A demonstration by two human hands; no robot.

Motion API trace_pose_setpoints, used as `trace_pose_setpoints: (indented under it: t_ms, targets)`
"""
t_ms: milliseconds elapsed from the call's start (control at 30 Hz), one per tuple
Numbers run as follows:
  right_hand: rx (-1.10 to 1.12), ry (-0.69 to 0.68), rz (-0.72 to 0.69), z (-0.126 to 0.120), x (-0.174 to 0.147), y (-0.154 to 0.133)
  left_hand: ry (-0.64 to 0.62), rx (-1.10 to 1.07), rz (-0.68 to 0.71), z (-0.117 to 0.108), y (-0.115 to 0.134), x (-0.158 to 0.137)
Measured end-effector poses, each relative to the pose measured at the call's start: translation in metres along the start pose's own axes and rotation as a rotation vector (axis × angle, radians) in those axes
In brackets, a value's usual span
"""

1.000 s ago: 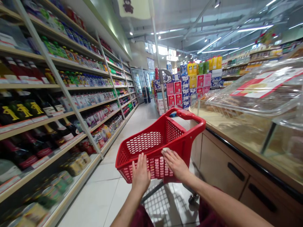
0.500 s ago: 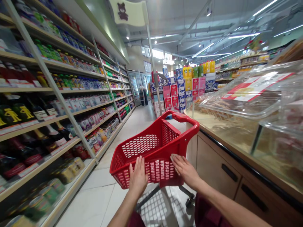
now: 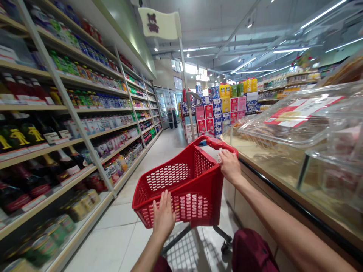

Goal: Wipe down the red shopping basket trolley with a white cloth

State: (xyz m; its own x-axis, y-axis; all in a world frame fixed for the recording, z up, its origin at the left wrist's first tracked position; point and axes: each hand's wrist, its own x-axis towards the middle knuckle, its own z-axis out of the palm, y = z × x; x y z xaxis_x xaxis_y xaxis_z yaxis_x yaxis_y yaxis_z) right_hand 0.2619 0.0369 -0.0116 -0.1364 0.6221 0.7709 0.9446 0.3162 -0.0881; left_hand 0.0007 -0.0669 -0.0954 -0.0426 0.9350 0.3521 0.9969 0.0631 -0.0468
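A red plastic shopping cart (image 3: pixel 181 181) with perforated sides stands in front of me, turned so its handle is at the upper right. My left hand (image 3: pixel 163 215) lies open against the near side of its basket, fingers extended. Up at the handle end, my right hand (image 3: pixel 230 166) is closed around the side bar of the cart. A bit of crumpled white cloth (image 3: pixel 219 154) shows at its fingertips, pressed to the red plastic; whether it is cloth or tissue is hard to tell. The cart basket looks bare inside.
Bottle and can shelves (image 3: pixel 93 132) line the left. A display counter (image 3: pixel 269 173) with clear plastic food boxes (image 3: pixel 295 113) runs along the right. Ahead stand stacked drink cartons (image 3: pixel 210 117), a pole-mounted bear flag (image 3: pixel 160 23), and a distant person (image 3: pixel 172 115) in the aisle.
My right hand has moved up from the cart's side panel to the bar by the handle, taking the white cloth along. My left hand stays on the basket side.
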Motion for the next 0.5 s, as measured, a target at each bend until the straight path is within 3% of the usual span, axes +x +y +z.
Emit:
trace_pose_setpoints:
  t_ms: [67,200,267,367,400,433,500]
  targets:
    - [0.010,-0.095,-0.072,0.007,-0.001,-0.018,-0.007,0.008,0.000,0.001,0.000,0.000]
    - [0.068,-0.203,-0.460,0.018,-0.023,-0.036,-0.009,0.022,0.008,0.004,-0.003,-0.001]
    - [0.008,-0.204,-0.392,0.013,-0.020,-0.023,-0.008,0.022,0.020,0.006,-0.003,0.000]
    - [-0.116,-0.160,-0.084,0.004,-0.007,-0.002,-0.013,0.009,0.006,0.008,0.000,0.001]
    - [-0.128,-0.157,-0.041,0.004,-0.006,-0.002,-0.015,0.006,-0.006,0.009,0.002,0.001]
    - [-0.117,-0.166,-0.057,0.006,-0.008,-0.006,-0.016,0.005,-0.018,0.009,0.003,0.001]
    - [-0.039,-0.212,-0.239,0.014,-0.018,-0.024,-0.016,0.007,-0.023,0.008,0.005,0.001]
